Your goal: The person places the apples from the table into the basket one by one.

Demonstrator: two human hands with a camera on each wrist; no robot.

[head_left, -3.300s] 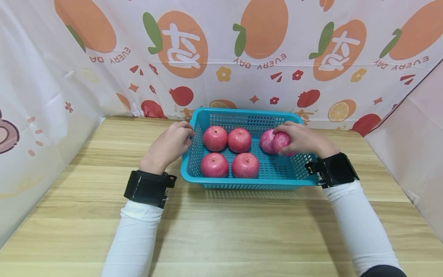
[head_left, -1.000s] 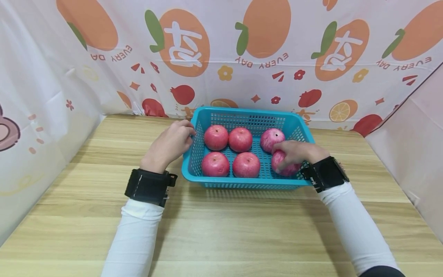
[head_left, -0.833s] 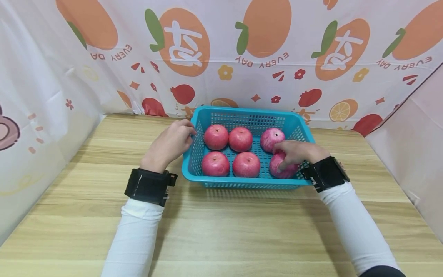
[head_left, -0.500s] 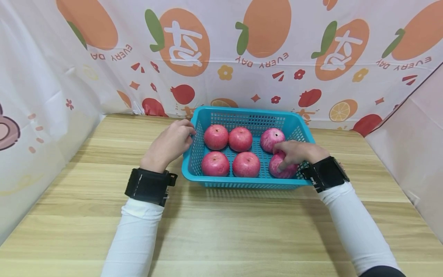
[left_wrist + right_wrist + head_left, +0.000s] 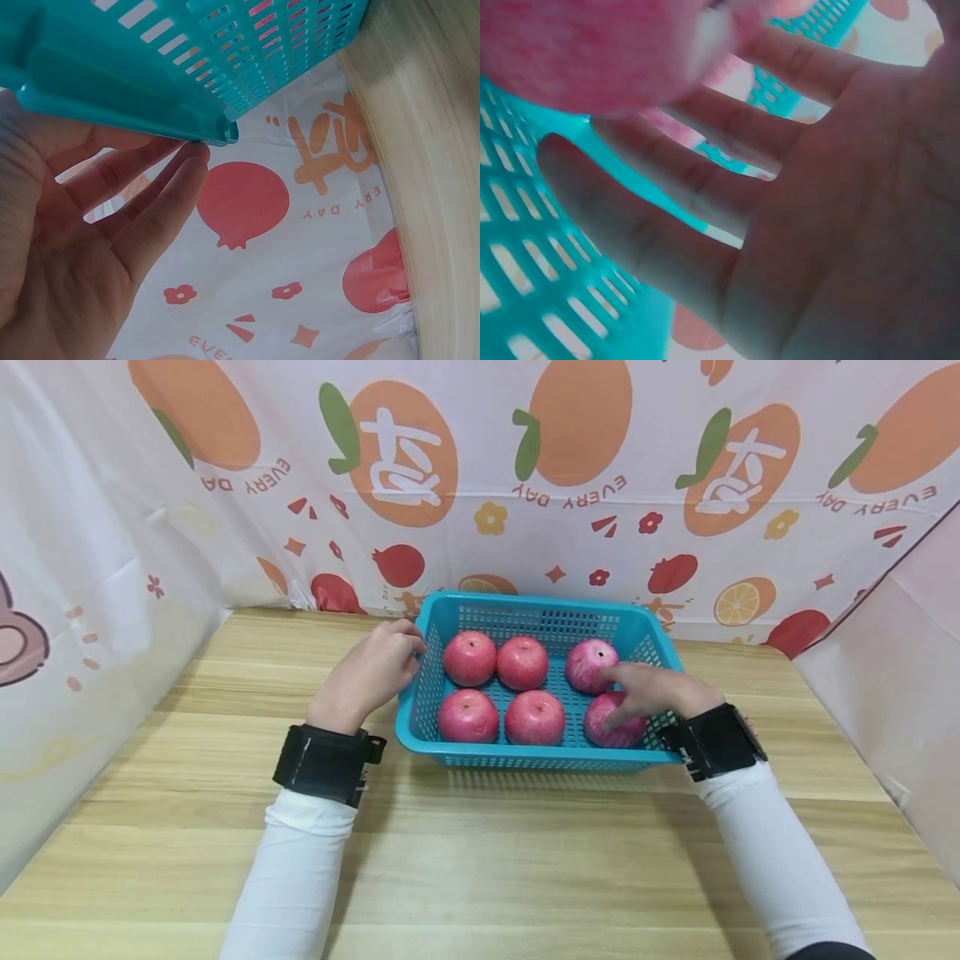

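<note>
A blue slotted plastic basket (image 5: 536,752) stands on the wooden table with apples in it, in two rows. My left hand (image 5: 371,672) grips its left rim; in the left wrist view the fingertips (image 5: 196,150) lie against the rim's underside. Over the front right apple (image 5: 613,722), striped pink, hovers my right hand (image 5: 654,689), its fingers spread around the fruit. The right wrist view shows those fingers (image 5: 652,232) extended beside the apple (image 5: 592,52). Just behind it sits another striped apple (image 5: 587,662), partly overlapped by my fingertips.
Several redder apples, among them one at the back left (image 5: 470,657) and one at the front middle (image 5: 535,718), fill the basket's left and middle. A fruit-printed cloth (image 5: 487,443) hangs right behind the basket. Wooden tabletop (image 5: 525,860) extends in front.
My right hand has brought the striped apple from the back right down to the front right of the basket, and its fingers have now loosened from it. My left hand stays at the rim.
</note>
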